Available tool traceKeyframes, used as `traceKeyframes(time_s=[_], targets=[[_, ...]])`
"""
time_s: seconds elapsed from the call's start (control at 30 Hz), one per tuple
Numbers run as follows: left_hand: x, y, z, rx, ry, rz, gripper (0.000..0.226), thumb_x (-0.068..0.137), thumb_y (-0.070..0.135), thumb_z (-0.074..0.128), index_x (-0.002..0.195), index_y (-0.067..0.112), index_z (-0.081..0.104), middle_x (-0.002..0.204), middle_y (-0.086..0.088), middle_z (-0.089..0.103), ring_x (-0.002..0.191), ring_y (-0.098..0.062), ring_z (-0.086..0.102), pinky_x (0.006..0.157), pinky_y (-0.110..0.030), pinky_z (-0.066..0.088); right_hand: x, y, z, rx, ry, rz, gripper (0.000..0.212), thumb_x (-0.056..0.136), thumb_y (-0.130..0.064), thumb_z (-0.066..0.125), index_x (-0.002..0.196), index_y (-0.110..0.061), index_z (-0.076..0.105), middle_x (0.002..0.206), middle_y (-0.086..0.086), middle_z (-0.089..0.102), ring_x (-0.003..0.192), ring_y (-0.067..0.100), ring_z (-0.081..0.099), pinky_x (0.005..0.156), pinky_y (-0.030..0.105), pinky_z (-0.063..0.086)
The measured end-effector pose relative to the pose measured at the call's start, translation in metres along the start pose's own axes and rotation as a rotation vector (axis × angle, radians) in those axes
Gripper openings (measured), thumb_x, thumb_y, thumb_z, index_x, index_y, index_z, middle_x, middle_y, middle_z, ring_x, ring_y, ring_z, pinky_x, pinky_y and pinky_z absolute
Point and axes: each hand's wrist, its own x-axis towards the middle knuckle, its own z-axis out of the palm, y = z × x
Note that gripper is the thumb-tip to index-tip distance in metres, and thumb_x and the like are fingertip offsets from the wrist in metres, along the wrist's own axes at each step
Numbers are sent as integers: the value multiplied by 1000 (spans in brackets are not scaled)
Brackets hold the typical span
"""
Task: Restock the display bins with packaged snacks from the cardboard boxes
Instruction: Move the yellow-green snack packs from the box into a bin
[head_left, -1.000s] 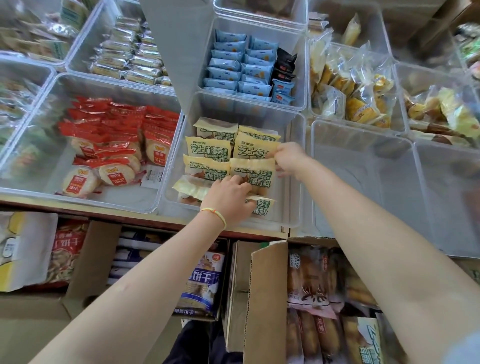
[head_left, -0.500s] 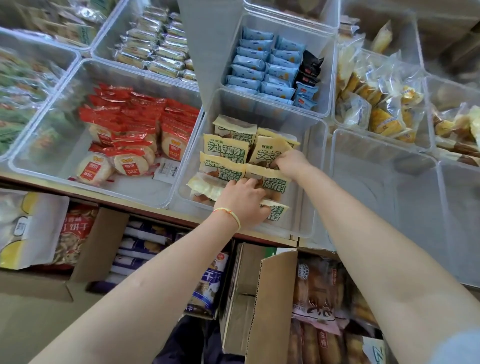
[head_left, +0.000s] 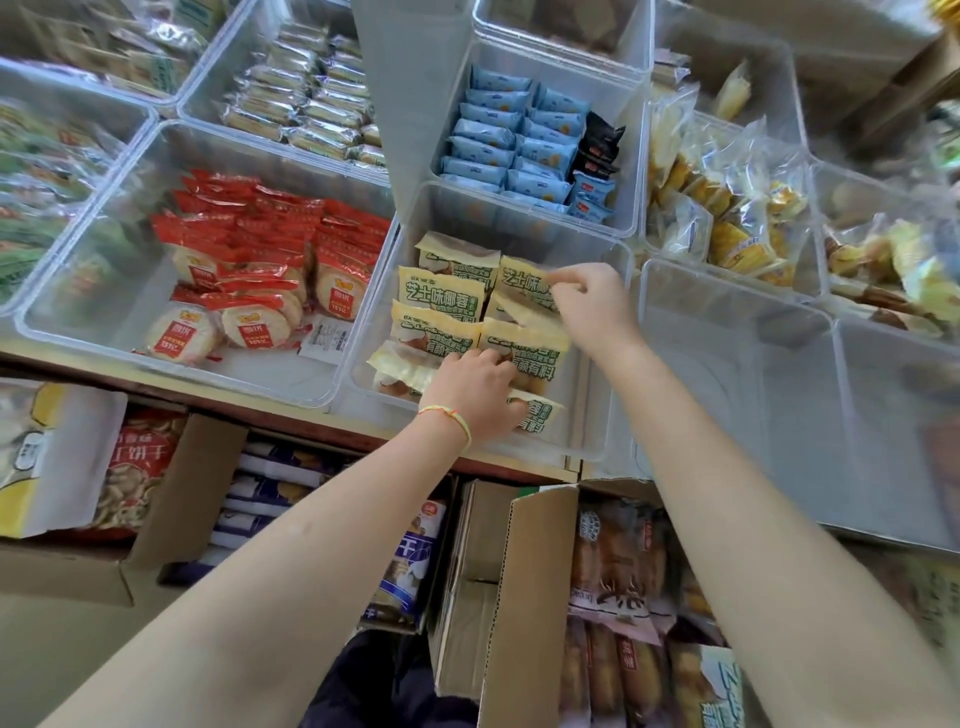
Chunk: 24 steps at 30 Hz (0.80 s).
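Head view: I am lining up yellow snack packs (head_left: 440, 292) in the middle bin (head_left: 597, 447).
My left hand (head_left: 475, 387) presses packs flat; my right hand (head_left: 592, 306) pinches one pack. The bin at right (head_left: 727, 322) looks empty, and the cardboard box (head_left: 535, 597) below is full.

Yellow-green snack packs (head_left: 441, 291) in the centre clear bin: green print reads 芝士味椰蓉, with 有颜有料 lower on the front packs; small top line too blurred. Red rice-cracker packs (head_left: 183, 335) in the left bin: red label with characters, not legible. Red bag (head_left: 137, 467) in the lower-left cardboard box: 饼干, seen upside down. Blue-white pack (head_left: 410, 561) below the shelf: 干 readable. Blue packets in the upper bin: print too small.
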Motion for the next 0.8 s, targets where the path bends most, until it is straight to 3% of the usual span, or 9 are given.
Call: traceKeyframes(time_s=[0.07, 0.13, 0.23, 0.33, 0.47, 0.6, 0.67, 0.73, 0.8], targets=[[-4, 1, -3, -10, 34, 4, 39, 89, 40, 47, 118, 19, 62, 123, -2, 60, 113, -24, 54, 95, -40, 40, -50, -16, -20, 82, 65, -75, 26, 96, -14, 50, 106, -21, 73, 115, -7, 62, 108, 4, 55, 93, 17, 41], [-13, 6, -6, -96, 131, -6, 31, 88, 28, 51, 113, 19, 65, 114, -2, 65, 106, -25, 57, 91, -39, 41, -102, -20, -40, 191, 18, -76, 25, 98, -13, 50, 99, -22, 73, 102, -9, 69, 99, 3, 62, 86, 12, 45], [-44, 32, -16, -339, 397, 8, 30, 82, 11, 60, 111, 12, 68, 106, -9, 67, 99, -30, 60, 87, -41, 45, -164, -1, -61, 386, -72, 53, 28, 101, -7, 46, 99, -14, 73, 87, 5, 75, 80, 20, 72, 76, 31, 56], [-82, 73, -31, -510, 546, 77, 24, 86, 13, 62, 108, 12, 69, 106, -7, 66, 100, -24, 57, 88, -37, 44, -211, 27, -69, 543, 47, 201, 27, 102, -6, 43, 100, -7, 70, 85, 13, 74, 75, 27, 71, 70, 36, 56], [-116, 118, -46, -609, 426, 168, 17, 90, 21, 55, 97, 18, 70, 91, 5, 66, 83, -15, 58, 75, -32, 47, -254, 49, -71, 599, 126, 276, 27, 103, -8, 45, 99, -9, 71, 83, 11, 74, 75, 28, 72, 66, 35, 57], [-134, 146, -32, -515, 171, 210, 22, 90, 27, 49, 92, 25, 71, 88, 5, 70, 82, -18, 61, 70, -33, 50, -283, 86, -68, 324, 241, 351, 26, 99, -17, 49, 93, -27, 72, 86, -4, 75, 83, 17, 71, 78, 38, 57], [-143, 155, -20, -461, 33, 219, 22, 91, 25, 50, 93, 26, 72, 88, 5, 71, 80, -17, 61, 70, -33, 52, -303, 103, -69, 132, 343, 418, 23, 98, -20, 49, 108, -30, 67, 110, -10, 68, 100, 11, 62, 87, 32, 52], [-155, 163, -12, -441, -54, 237, 23, 91, 22, 50, 92, 25, 73, 83, 5, 72, 74, -17, 63, 70, -33, 54, -324, 123, -74, 7, 449, 489, 33, 98, -17, 49, 129, -26, 56, 133, -6, 50, 112, 12, 51, 87, 29, 44], [-166, 173, -8, -412, -107, 254, 24, 90, 19, 50, 92, 23, 74, 85, 3, 73, 74, -17, 63, 70, -31, 53, -337, 149, -80, -72, 539, 553, 42, 96, -14, 52, 137, -19, 48, 138, 2, 43, 117, 20, 48, 86, 33, 43]])
